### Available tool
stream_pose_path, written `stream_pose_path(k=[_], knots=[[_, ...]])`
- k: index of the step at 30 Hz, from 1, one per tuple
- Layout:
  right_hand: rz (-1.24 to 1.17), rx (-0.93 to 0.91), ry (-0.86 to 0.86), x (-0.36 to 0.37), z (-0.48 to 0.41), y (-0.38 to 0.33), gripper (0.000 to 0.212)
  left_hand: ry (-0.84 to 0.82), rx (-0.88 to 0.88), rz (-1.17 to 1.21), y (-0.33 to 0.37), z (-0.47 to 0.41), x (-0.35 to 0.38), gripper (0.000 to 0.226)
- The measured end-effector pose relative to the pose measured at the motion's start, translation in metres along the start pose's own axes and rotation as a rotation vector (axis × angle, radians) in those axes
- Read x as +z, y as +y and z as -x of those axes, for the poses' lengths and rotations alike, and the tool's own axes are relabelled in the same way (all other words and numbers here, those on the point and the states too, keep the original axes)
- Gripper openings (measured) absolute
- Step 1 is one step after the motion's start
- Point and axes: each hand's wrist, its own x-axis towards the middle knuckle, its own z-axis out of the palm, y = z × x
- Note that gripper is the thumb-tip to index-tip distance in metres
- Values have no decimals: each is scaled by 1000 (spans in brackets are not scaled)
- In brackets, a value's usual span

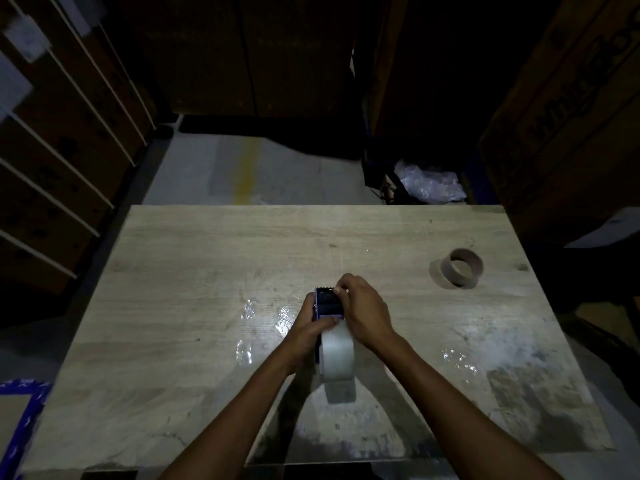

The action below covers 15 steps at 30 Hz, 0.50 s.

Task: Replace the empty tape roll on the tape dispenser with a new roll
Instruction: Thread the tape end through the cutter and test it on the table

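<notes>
The tape dispenser (328, 304) stands near the middle of the wooden table (194, 258), held between both hands. A new roll of clear tape (337, 355) is seated in the dispenser on its near side, with the roll's edge facing up and its lower part reaching toward the near table edge. The left hand (310, 336) grips the dispenser from the left, fingers closed around the frame, thumb lying across the top where the roll meets the blue body. The right hand (363, 311) covers the right side of the dispenser; its fingertips (341, 289) are pinched together at the serrated cutter on the far end. Whether they hold the tape's free end cannot be determined. The empty cardboard core (462, 267) rests on the table well apart, far right of the hands.
</notes>
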Motion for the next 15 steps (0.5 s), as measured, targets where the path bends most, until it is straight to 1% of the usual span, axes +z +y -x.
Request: stream_pose_path(k=[3, 6, 8, 11, 13, 15], knots=[[82, -67, 44, -10, -6, -19, 19, 12, 32, 14, 15, -1, -1, 50], [136, -109, 45, -22, -9, -34, 20, 0, 66, 18, 29, -2, -6, 47], [128, -175, 63, -31, -10, -44, 20, -4, 82, -3, 38, -1, -8, 46], [55, -282, 76, -43, -11, -58, 18, -6, 108, 6, 52, 2, -10, 43], [60, -278, 52, -50, -11, -65, 19, -18, 131, 4, 61, 6, -10, 41], [104, -254, 76, -55, -13, -71, 20, -34, 158, -4, 70, 10, -9, 41]])
